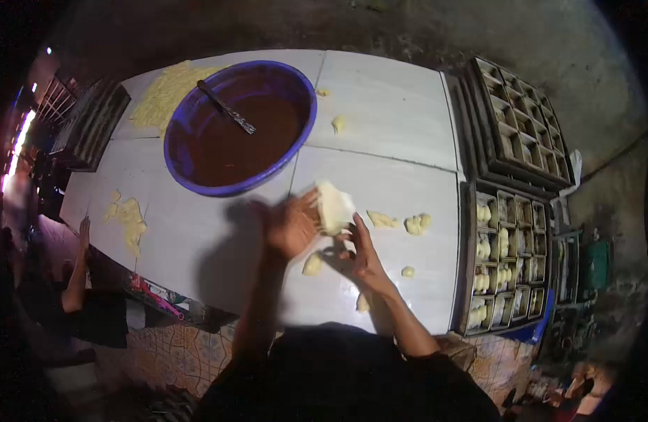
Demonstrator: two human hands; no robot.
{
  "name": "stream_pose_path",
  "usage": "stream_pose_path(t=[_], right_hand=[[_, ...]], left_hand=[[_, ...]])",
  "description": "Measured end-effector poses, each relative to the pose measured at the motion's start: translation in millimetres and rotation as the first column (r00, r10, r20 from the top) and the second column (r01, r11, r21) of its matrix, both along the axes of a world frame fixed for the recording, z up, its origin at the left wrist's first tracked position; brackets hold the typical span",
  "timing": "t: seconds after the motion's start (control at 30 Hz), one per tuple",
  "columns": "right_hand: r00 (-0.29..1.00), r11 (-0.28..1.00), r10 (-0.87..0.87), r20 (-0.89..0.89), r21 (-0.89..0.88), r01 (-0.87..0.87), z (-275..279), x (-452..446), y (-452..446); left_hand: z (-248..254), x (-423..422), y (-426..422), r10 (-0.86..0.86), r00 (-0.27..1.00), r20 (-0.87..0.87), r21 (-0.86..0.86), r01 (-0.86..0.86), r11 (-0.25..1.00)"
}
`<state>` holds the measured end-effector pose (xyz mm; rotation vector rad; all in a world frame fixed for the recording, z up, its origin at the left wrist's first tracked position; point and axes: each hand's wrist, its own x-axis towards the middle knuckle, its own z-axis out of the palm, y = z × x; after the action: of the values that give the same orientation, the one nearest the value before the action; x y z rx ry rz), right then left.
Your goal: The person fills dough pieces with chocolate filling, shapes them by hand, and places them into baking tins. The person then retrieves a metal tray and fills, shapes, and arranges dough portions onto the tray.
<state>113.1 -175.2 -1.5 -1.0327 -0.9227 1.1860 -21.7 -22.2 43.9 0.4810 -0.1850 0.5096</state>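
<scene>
A flattened, pale piece of dough (334,207) is up off the table between my two hands. Its left side lies against the fingers of my left hand (290,226), which is slightly smeared by motion, with the thumb spread away. My right hand (366,259) is curved at the dough's lower right edge, its fingers apart; whether they touch it I cannot tell. Around my hands lie loose lumps of dough: one below (312,265), a longer strip to the right (381,219), a knotted lump (417,224) beside that, and a small ball (407,271).
A purple basin (171,158) of brown filling, with a dark-handled utensil (225,107) in it, stands on the white table (380,176). Dough sheets (166,95) lie behind it. Divided metal pans (503,200), some cells holding dough, line the right edge. Another person's hand (84,232) rests at left.
</scene>
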Motion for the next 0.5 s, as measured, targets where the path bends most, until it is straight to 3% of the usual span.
stream_pose_path(t=[0.07, 0.1, 0.13, 0.23, 0.27, 0.33, 0.43, 0.5], right_hand=[[0.998, 0.999, -0.032, -0.054, 0.028, 0.034, 0, -1, 6], [0.997, 0.997, -0.070, -0.045, 0.017, 0.071, -6, 0, 7], [0.994, 0.995, -0.102, -0.041, 0.014, 0.103, -13, 0, 8], [0.989, 0.992, -0.124, -0.082, -0.011, 0.124, -17, 0, 9], [0.988, 0.992, -0.121, -0.094, 0.017, 0.123, -18, 0, 11], [0.983, 0.991, -0.128, -0.130, 0.027, 0.133, -31, 1, 12], [0.983, 0.984, -0.177, -0.041, 0.017, 0.178, -36, 3, 12], [0.974, 0.977, -0.212, -0.084, 0.007, 0.214, -40, 0, 15]], left_hand=[[-2, 3, 81, 0.388, 0.854, -0.347, 0.383, -0.249, 0.890], [7, 4, 110, 0.767, 0.429, -0.477, 0.729, -0.293, 0.618], [10, 5, 142, 0.804, 0.206, -0.558, 0.817, -0.036, 0.576], [-60, 14, 218, 0.939, -0.095, -0.329, 0.891, 0.299, 0.342], [-44, 10, 215, 0.792, -0.011, -0.611, 0.740, 0.347, 0.576], [-15, 10, 198, 0.557, 0.039, -0.830, 0.520, 0.417, 0.746], [7, 11, 178, 0.737, -0.003, -0.676, 0.668, 0.421, 0.614], [-5, 11, 130, 0.947, 0.034, -0.320, 0.912, 0.283, 0.298]])
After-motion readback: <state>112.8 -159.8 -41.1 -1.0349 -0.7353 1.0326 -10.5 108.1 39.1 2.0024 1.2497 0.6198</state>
